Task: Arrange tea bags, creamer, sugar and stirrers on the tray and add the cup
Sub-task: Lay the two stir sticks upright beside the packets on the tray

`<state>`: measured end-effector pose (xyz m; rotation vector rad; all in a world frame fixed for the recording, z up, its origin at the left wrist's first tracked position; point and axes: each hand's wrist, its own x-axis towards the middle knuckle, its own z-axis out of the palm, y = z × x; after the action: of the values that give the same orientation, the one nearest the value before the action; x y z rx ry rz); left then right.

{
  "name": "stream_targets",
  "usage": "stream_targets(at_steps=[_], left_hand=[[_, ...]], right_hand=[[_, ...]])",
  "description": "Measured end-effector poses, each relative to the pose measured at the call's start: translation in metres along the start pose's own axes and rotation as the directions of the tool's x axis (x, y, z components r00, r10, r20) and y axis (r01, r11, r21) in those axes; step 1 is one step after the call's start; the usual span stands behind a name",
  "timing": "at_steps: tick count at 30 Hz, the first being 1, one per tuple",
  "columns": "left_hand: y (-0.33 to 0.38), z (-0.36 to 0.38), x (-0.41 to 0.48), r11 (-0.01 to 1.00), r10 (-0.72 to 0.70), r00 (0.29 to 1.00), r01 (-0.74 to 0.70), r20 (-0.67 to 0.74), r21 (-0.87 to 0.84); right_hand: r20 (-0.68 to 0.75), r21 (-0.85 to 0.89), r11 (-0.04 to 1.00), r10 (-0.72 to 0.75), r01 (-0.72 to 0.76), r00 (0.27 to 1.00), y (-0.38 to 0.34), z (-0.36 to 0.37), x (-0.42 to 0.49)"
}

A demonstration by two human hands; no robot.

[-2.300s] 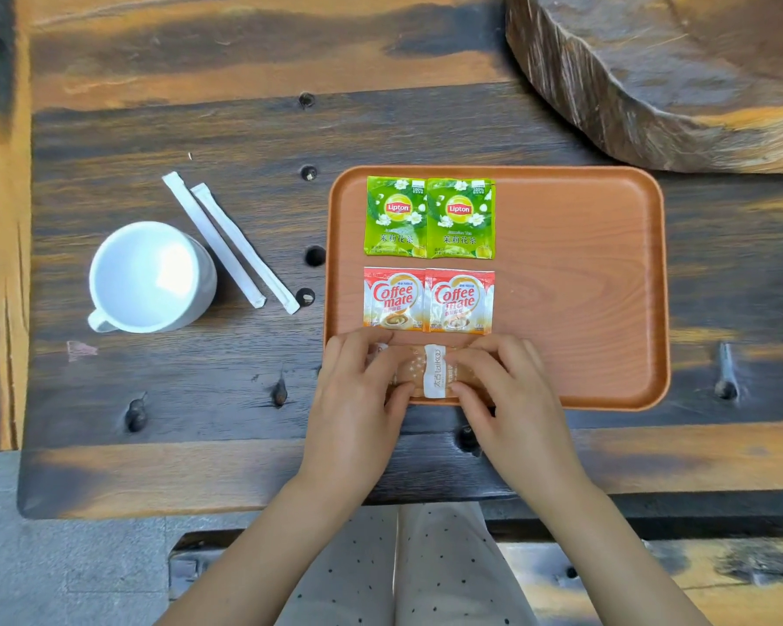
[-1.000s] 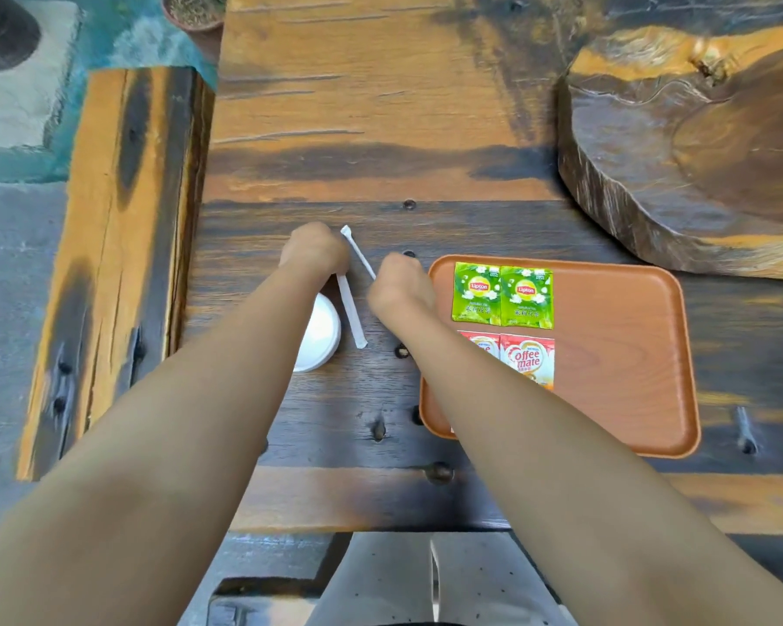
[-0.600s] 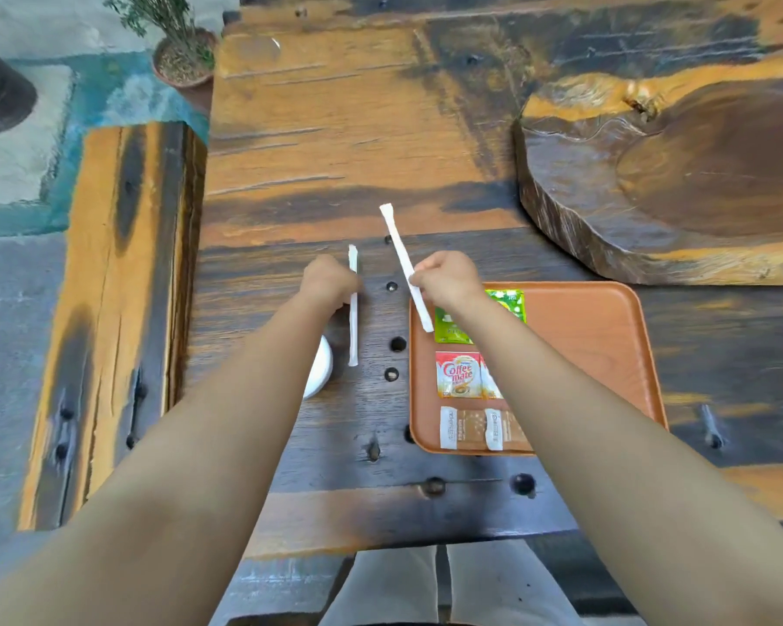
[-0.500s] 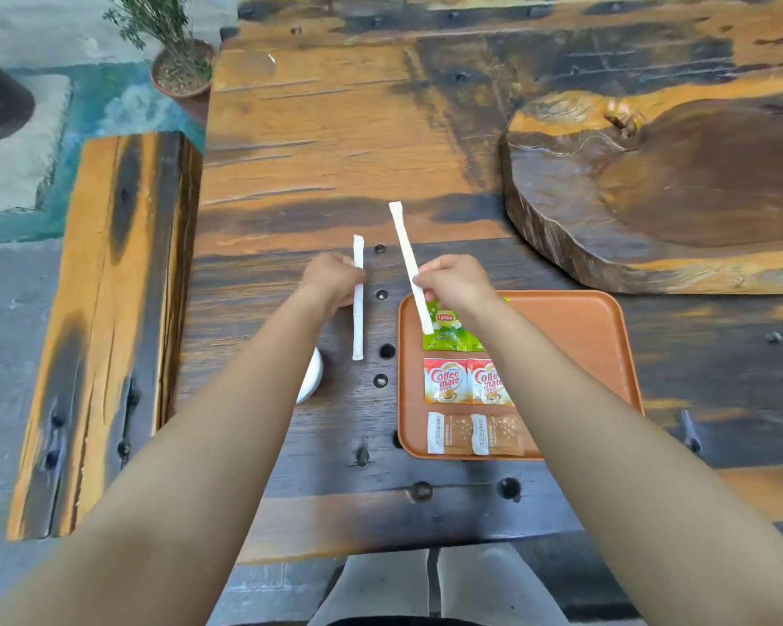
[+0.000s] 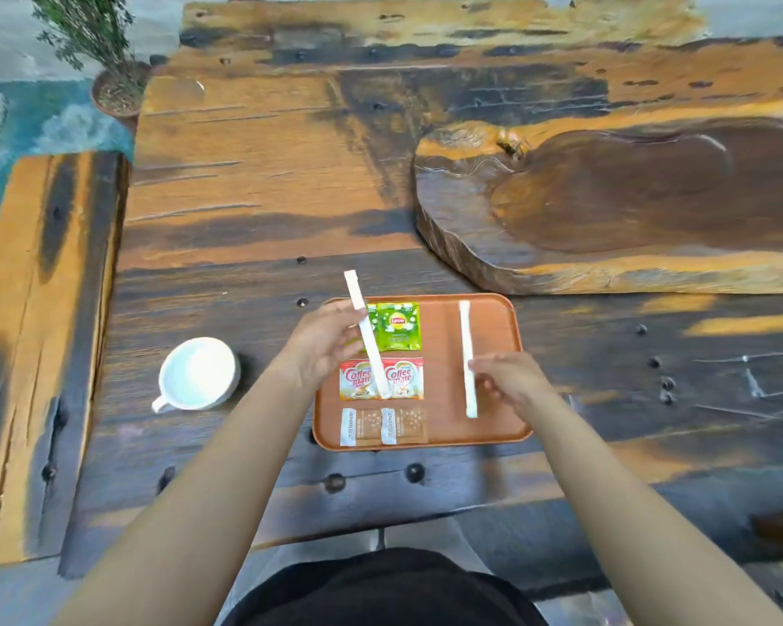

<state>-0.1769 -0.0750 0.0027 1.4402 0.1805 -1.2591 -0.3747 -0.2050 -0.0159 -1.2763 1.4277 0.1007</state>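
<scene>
An orange tray lies on the dark wooden table. On its left half are green tea bags, red creamer packets and brown sugar packets, in rows. My left hand holds a white wrapped stirrer tilted above the tea bags and creamer. My right hand pinches a second white stirrer that lies lengthwise on the tray's right half. A white cup stands on the table left of the tray, handle toward me.
A large carved wooden slab sits behind and right of the tray. A wooden bench runs along the left side. A potted plant stands on the floor at the far left.
Both hands have carried the stirrers right, from beside the cup to over the tray. The right hand's stirrer now rests on the tray's right half. The view tilted up.
</scene>
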Motion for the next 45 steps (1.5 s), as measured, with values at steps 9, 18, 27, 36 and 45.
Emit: stream_targets(at_steps=[9, 18, 27, 36, 45], left_hand=[[-0.027, 0.013, -0.009, 0.994, 0.016, 0.994, -0.004, -0.109, 0.111], [-0.037, 0.018, -0.018, 0.999, 0.004, 0.984, 0.005, -0.180, 0.050], [-0.045, 0.040, -0.022, 0.997, 0.019, 0.990, -0.009, -0.139, 0.072], [-0.052, 0.084, -0.022, 0.995, 0.076, 0.994, -0.071, -0.075, 0.067], [-0.062, 0.114, -0.028, 0.989, 0.114, 0.986, -0.100, -0.121, 0.111]], right_hand=[[-0.079, -0.269, 0.962, -0.074, 0.050, 0.994, 0.025, 0.028, 0.021], [-0.147, -0.377, 0.926, -0.100, 0.038, 0.984, 0.023, 0.034, 0.022], [0.014, -0.206, 0.934, -0.294, 0.290, 0.956, 0.018, 0.019, 0.002], [0.106, 0.026, 0.921, -0.390, 0.390, 0.915, 0.025, 0.002, -0.029], [-0.122, -0.375, 0.803, -0.538, 0.463, 0.834, 0.027, -0.014, -0.037]])
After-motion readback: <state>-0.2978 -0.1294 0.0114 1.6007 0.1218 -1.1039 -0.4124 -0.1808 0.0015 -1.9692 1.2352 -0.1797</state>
